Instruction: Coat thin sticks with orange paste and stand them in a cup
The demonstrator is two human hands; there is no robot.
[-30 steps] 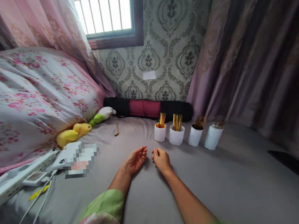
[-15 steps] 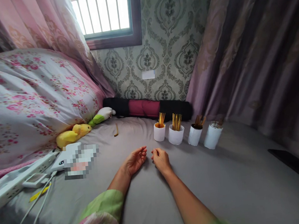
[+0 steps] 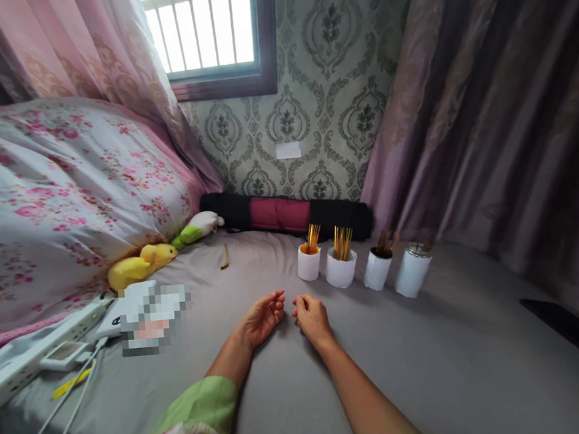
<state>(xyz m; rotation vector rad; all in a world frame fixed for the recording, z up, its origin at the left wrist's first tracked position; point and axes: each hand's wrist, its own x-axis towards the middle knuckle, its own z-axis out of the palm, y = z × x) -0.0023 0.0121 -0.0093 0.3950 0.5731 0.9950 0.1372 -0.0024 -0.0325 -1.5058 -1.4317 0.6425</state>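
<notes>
Four white-wrapped containers form a row on the grey sheet (image 3: 289, 404), ahead of the person's hands and running off to the right. The row is the long direction here: it extends left to right, its right end slightly closer to the person. The leftmost container (image 3: 309, 266) lies almost straight beyond the right hand (image 3: 312, 319), near but not touching; the left hand (image 3: 264, 322) is farther from every container.

Gold-coloured sticks (image 3: 312, 236) rise from the leftmost container, long axis near vertical; the second container (image 3: 341, 272) holds a similar bunch. The third container (image 3: 377, 273) and fourth container (image 3: 412, 275) stand farther right.

Hands: both rest on the sheet, side by side, a narrow gap between. Left is half open, palm turned inward, fingers loosely bent, nothing seen in it. Right is more closely curled, thumb by the index finger; whether anything small sits inside cannot be told from this angle.
</notes>
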